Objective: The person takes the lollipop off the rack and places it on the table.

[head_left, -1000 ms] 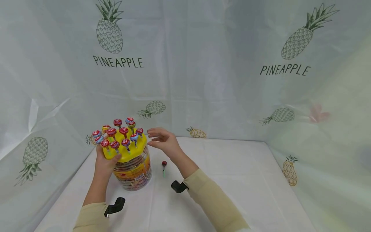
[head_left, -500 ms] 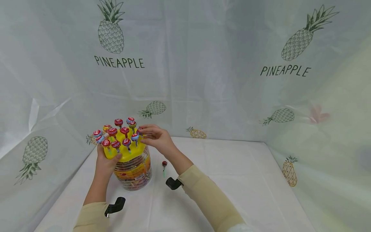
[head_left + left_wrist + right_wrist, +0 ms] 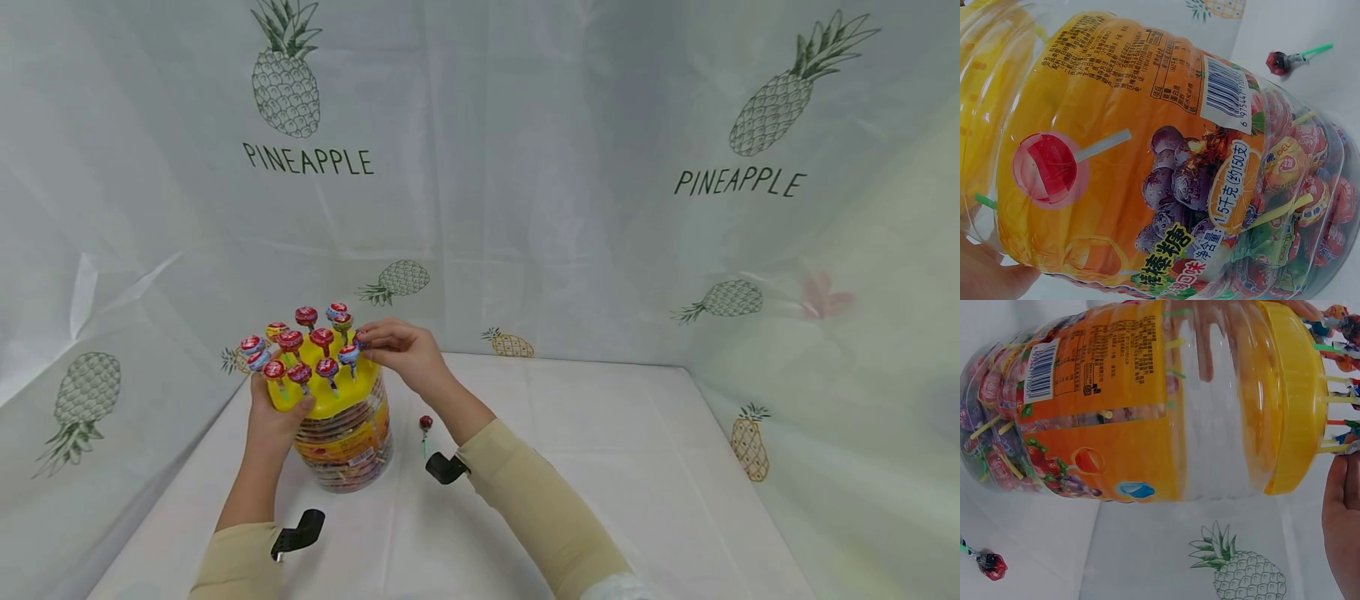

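Note:
A clear plastic jar (image 3: 348, 454) of wrapped lollipops stands on the left side of the table, with an orange fruit-printed label (image 3: 1104, 125). Its yellow lid (image 3: 330, 407) has several lollipops standing upright in it, sticks down. My left hand (image 3: 272, 425) grips the lid from its left side, thumb on the near edge. At the lid's right edge, my right hand (image 3: 408, 350) pinches a lollipop (image 3: 360, 339) that is mostly hidden by the fingers. In the right wrist view this hand (image 3: 1344, 515) is at the wrapped heads just above the lid (image 3: 1300, 400).
A single red lollipop (image 3: 425, 423) with a green stick lies on the white table (image 3: 570, 442), right of the jar. White sheeting (image 3: 517, 208) printed with pineapples rises behind and at the sides. Each wrist bears a black camera mount (image 3: 298, 533).
My right hand has moved left to the lid's right edge, and its fingers have closed on a lollipop there. The left hand and the jar have stayed in place.

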Tool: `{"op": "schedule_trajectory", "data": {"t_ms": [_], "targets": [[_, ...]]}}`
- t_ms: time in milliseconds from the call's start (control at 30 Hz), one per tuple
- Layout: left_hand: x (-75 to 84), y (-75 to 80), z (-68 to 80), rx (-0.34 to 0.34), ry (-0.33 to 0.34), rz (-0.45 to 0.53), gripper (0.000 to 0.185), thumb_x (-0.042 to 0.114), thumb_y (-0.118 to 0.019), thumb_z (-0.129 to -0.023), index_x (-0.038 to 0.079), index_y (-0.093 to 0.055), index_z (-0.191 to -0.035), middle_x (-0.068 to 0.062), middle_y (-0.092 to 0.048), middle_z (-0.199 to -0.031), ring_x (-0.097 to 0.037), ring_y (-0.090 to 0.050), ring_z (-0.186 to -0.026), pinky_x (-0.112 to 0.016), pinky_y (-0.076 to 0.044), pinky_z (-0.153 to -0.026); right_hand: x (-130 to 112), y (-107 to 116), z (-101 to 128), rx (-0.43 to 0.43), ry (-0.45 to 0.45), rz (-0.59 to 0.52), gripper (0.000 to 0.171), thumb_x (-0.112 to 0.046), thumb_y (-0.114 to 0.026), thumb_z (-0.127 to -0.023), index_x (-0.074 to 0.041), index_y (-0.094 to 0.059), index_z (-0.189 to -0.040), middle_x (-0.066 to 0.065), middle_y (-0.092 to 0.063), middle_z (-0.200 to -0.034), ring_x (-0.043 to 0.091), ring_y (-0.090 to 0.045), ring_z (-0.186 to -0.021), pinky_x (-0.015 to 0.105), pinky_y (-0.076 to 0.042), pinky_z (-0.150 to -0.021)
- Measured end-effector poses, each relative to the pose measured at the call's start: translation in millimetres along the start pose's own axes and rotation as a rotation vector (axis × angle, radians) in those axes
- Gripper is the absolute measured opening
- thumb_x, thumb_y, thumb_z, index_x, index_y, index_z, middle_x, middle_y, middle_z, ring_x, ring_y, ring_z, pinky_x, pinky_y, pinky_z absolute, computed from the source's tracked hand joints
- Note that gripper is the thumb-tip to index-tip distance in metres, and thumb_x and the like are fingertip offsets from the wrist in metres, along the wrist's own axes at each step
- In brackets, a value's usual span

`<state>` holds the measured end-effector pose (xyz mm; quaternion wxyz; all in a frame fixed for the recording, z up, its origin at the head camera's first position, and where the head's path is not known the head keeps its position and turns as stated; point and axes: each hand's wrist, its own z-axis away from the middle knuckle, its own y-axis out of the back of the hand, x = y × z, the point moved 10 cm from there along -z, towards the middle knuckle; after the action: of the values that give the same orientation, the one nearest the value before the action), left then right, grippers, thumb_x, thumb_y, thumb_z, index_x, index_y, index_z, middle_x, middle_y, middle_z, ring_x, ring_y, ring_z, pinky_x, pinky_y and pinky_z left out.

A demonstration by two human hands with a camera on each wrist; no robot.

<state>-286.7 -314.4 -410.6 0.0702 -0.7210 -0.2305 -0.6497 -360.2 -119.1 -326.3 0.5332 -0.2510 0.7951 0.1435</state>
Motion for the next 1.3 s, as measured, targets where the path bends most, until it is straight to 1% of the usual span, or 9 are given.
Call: {"op": "schedule_trajectory", "data": {"t_ms": [200, 333, 433, 500, 600, 867, 1000, 1100, 1300], "targets": [[-5.4, -2.1, -1.7, -0.001, 0.013, 0.003, 0.086, 0.036, -0.067, -0.091, 0.037, -0.006, -0.153, -0.01, -0.029, -0.155, -0.032, -0.033, -0.136, -0.047, -0.029, -0.112, -4.7, 4.7, -1.0, 0.031, 0.014, -0.042, 0.019, 0.008, -0.064, -0.088, 0.01, -0.068, -0.107, 0.007, -0.066, -0.115, 0.017, -0.066, -0.1, 0.033, -0.053, -0.089], [-5.2, -3.5, -2.1, 0.0, 0.008, -0.003, 0.087, 0.037, -0.067, -0.09, 0.036, -0.007, -0.153, -0.009, -0.029, -0.155, -0.031, -0.033, -0.136, -0.047, -0.03, -0.112, -5.1, 18.0, 1.0, 0.104, 0.032, -0.106, 0.021, 0.007, -0.065, -0.089, 0.007, -0.069, -0.109, 0.007, -0.065, -0.117, 0.02, -0.065, -0.1, 0.035, -0.053, -0.09], [-3.6, -3.3, -1.1, 0.001, 0.001, -0.011, 0.087, 0.037, -0.067, -0.091, 0.035, -0.006, -0.153, -0.01, -0.027, -0.156, -0.033, -0.032, -0.138, -0.049, -0.028, -0.112, 0.8, 30.3, 4.3, 0.155, 0.02, -0.151, 0.022, 0.005, -0.065, -0.089, 0.003, -0.069, -0.111, 0.006, -0.064, -0.119, 0.02, -0.065, -0.099, 0.036, -0.052, -0.092], [-2.8, -2.7, 0.0, 0.001, -0.002, -0.022, 0.087, 0.037, -0.066, -0.091, 0.035, -0.006, -0.153, -0.011, -0.025, -0.157, -0.034, -0.031, -0.139, -0.05, -0.027, -0.112, 7.0, 37.0, 6.9, 0.171, 0.003, -0.16, 0.023, 0.004, -0.066, -0.089, 0.002, -0.069, -0.112, 0.006, -0.063, -0.122, 0.019, -0.064, -0.099, 0.036, -0.051, -0.093], [-1.9, -1.6, 1.0, 0.001, 0.003, -0.024, 0.087, 0.037, -0.066, -0.091, 0.034, -0.005, -0.153, -0.011, -0.025, -0.157, -0.035, -0.03, -0.139, -0.05, -0.027, -0.112, 15.3, 44.0, 12.0, 0.178, -0.015, -0.171, 0.024, 0.004, -0.066, -0.089, 0.004, -0.068, -0.113, 0.008, -0.063, -0.121, 0.02, -0.064, -0.098, 0.037, -0.051, -0.094], [-1.8, -0.9, 1.4, 0.01, 0.017, -0.031, 0.088, 0.039, -0.066, -0.09, 0.035, -0.005, -0.153, -0.012, -0.024, -0.157, -0.035, -0.029, -0.14, -0.05, -0.026, -0.112, 49.9, 66.7, 29.7, 0.244, -0.112, -0.122, 0.025, 0.001, -0.07, -0.087, 0.0, -0.071, -0.111, 0.006, -0.064, -0.118, 0.021, -0.065, -0.098, 0.035, -0.052, -0.091], [-4.0, 0.3, 0.2, 0.021, 0.034, -0.036, 0.087, 0.04, -0.066, -0.09, 0.037, -0.006, -0.153, -0.01, -0.023, -0.158, -0.034, -0.027, -0.141, -0.05, -0.026, -0.113, 70.0, 77.1, 39.4, 0.242, -0.145, -0.069, 0.026, 0.0, -0.07, -0.087, 0.001, -0.07, -0.113, 0.005, -0.063, -0.119, 0.021, -0.065, -0.1, 0.035, -0.053, -0.089], [-4.5, 0.0, -0.4, 0.021, 0.032, -0.036, 0.087, 0.039, -0.066, -0.09, 0.037, -0.006, -0.153, -0.009, -0.023, -0.158, -0.033, -0.028, -0.141, -0.05, -0.026, -0.113, 87.7, 85.1, 48.5, 0.237, -0.18, -0.036, 0.027, 0.001, -0.069, -0.088, 0.002, -0.069, -0.114, 0.006, -0.064, -0.119, 0.02, -0.066, -0.1, 0.034, -0.054, -0.087], [-1.3, -0.1, -0.9, 0.019, 0.01, -0.047, 0.088, 0.04, -0.066, -0.09, 0.035, -0.005, -0.153, -0.012, -0.024, -0.157, -0.035, -0.029, -0.14, -0.05, -0.026, -0.112, 120.3, 96.7, 67.0, 0.228, -0.261, -0.042, 0.027, 0.004, -0.066, -0.089, 0.004, -0.067, -0.116, 0.01, -0.066, -0.115, 0.02, -0.068, -0.098, 0.033, -0.053, -0.089]]}}
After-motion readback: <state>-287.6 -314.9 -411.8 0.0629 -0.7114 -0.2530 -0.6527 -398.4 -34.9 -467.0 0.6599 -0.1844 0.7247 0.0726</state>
